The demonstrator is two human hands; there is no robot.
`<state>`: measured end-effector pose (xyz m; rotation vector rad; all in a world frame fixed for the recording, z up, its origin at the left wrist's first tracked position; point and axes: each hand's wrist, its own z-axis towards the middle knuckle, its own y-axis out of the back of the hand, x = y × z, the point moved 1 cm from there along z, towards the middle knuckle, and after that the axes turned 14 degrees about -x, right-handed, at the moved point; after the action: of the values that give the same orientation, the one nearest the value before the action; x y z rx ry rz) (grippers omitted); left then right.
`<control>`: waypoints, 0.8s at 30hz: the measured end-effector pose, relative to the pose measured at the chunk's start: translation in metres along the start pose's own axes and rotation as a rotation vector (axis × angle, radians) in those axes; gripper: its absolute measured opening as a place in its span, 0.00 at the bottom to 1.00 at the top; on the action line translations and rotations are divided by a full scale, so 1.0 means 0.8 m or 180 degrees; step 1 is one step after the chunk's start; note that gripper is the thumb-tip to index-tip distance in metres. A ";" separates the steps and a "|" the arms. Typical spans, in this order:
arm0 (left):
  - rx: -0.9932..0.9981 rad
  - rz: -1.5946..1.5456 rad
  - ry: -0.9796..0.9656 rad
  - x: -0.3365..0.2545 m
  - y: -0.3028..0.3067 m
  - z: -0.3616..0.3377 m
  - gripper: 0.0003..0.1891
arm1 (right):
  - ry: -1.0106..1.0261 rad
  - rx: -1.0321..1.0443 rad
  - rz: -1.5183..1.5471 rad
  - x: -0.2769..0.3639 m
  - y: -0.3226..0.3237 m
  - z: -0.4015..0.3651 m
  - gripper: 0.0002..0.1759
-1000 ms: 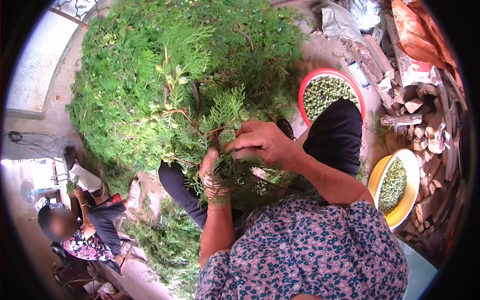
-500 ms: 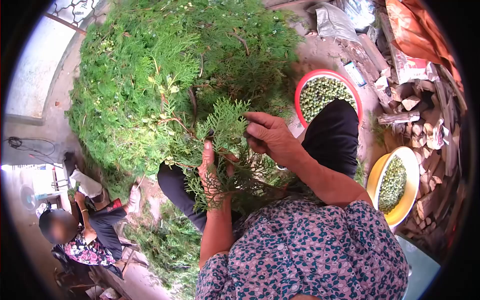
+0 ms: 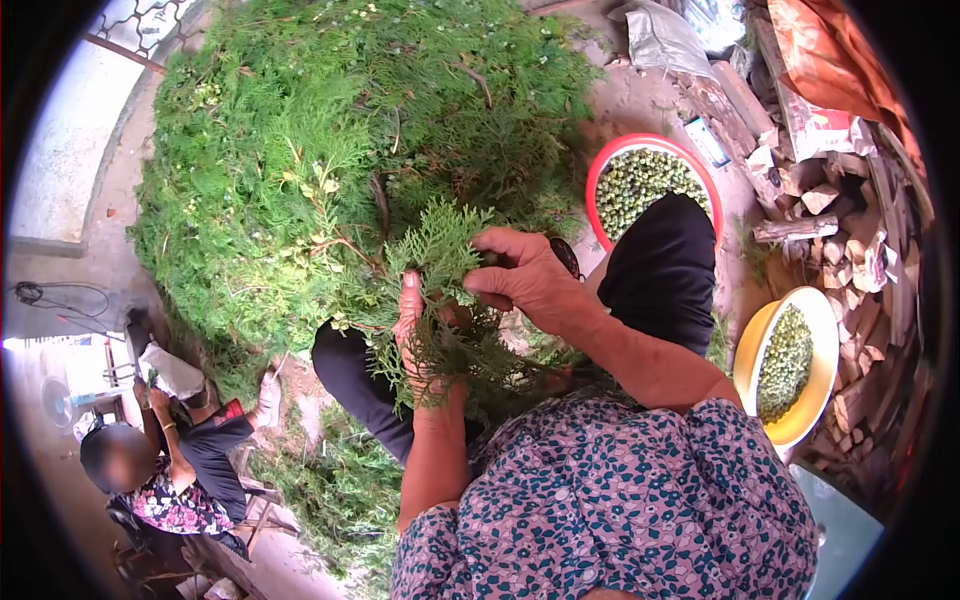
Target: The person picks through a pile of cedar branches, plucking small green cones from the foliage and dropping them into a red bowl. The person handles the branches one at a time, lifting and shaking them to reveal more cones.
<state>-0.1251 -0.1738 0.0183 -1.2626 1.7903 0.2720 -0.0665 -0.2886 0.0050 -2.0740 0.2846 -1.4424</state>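
Observation:
My left hand is wrapped round a leafy green branch, its thumb pointing up and its fingers partly behind the foliage. At the right side of the same branch, my right hand has thumb and forefinger pinched together at the sprig tips; what lies between them is too small to make out. Beyond both hands spreads a large heap of cut green branches. A red-rimmed basin of small green fruits stands past my right knee.
A yellow basin of green fruits is at the right, beside stacked firewood. A seated person is at the lower left. More cut branches lie left of my lap. A grey sack lies at the top right.
My right hand has shifted slightly left, and its fingers have closed further at the branch. My left hand keeps its hold, a little further left.

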 end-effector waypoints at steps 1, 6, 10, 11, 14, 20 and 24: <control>-0.0022 0.0127 0.0055 0.000 0.004 0.003 0.19 | -0.0108 0.0038 -0.0002 0.001 -0.001 0.000 0.11; 0.0076 0.0040 0.0119 0.013 0.012 0.017 0.20 | -0.0091 -0.0200 -0.0238 0.001 0.006 -0.004 0.12; -0.0044 0.0089 0.0015 0.010 0.001 0.004 0.18 | 0.0040 -0.0511 -0.0394 0.002 0.003 -0.017 0.07; -0.0057 0.0078 0.0012 0.011 0.001 0.005 0.18 | 0.0040 -0.0511 -0.0395 0.001 0.003 -0.020 0.07; -0.0051 0.0138 0.0065 0.007 -0.004 -0.003 0.20 | -0.0146 -0.0642 -0.0052 -0.001 0.004 -0.027 0.07; 0.0026 0.0226 0.0225 0.007 -0.008 -0.009 0.20 | -0.0258 -0.0788 0.0366 -0.004 0.005 -0.040 0.06; 0.0097 0.0265 0.0205 0.004 -0.011 -0.017 0.19 | 0.0057 -0.0910 0.0313 -0.007 0.005 -0.044 0.06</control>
<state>-0.1255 -0.1882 0.0259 -1.1891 1.8981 0.2524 -0.1001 -0.3012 0.0065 -2.2355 0.6232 -1.4294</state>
